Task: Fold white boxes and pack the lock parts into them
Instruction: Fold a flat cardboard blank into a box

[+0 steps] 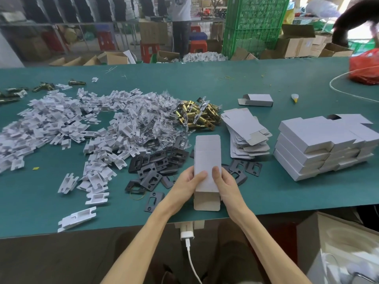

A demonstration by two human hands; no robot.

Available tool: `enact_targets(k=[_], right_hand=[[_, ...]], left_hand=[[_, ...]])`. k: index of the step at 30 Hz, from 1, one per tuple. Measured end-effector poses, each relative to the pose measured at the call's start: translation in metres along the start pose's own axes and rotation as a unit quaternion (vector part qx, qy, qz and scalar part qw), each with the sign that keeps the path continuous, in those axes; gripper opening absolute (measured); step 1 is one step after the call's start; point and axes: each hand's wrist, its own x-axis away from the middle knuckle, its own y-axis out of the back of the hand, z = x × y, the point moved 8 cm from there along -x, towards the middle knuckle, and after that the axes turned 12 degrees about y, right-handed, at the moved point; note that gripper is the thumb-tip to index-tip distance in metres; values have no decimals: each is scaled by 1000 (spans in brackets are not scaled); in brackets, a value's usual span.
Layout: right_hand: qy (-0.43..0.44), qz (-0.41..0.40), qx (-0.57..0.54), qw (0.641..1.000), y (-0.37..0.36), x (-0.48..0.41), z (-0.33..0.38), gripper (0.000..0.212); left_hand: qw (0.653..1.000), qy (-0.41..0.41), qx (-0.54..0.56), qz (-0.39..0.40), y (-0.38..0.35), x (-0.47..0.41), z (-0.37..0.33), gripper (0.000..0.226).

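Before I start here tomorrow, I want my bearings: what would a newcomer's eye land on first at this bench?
The open-ended white box gripped by the left hand and right hand, front and centre. Left of it, a sprawling heap of white inserts covers the green table; a pile of brass latches glints just beyond the box. At right stands a neat stack of folded boxes.

Bare table (264,187) lies between black plates (152,169) and stacked boxes (320,144); white inserts (61,124) crowd the left.
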Motion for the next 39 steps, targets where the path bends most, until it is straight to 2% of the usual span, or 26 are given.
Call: enact_targets(k=[3, 6, 9, 13, 17, 24, 31, 39], right_hand=[[-26, -25, -47, 998, 6, 0, -5, 49], [-18, -43, -27, 999, 10, -1, -5, 40], [-19, -57, -17, 998, 12, -1, -6, 40], [-30, -82, -31, 996, 17, -1, -12, 30], [-7, -76, -30, 997, 15, 0, -9, 31], [14, -91, -37, 995, 13, -1, -9, 20], [32, -187, -30, 981, 31, 4, -13, 21], [29, -69, -2, 997, 12, 2, -9, 19]], left_hand=[[1000, 12, 26, -1, 2, 1, 5, 38], [998, 33, 45, -11, 7, 0, 11, 36], [997, 34, 69, -14, 8, 0, 12, 33], [988, 44, 146, 3, 9, 0, 11, 44], [980, 27, 198, -8, 15, -1, 9, 40], [980, 10, 196, -36, 20, -1, 12, 38], [983, -15, 178, -29, 19, -2, 8, 34], [972, -43, 211, -95, 33, -3, 9, 37]])
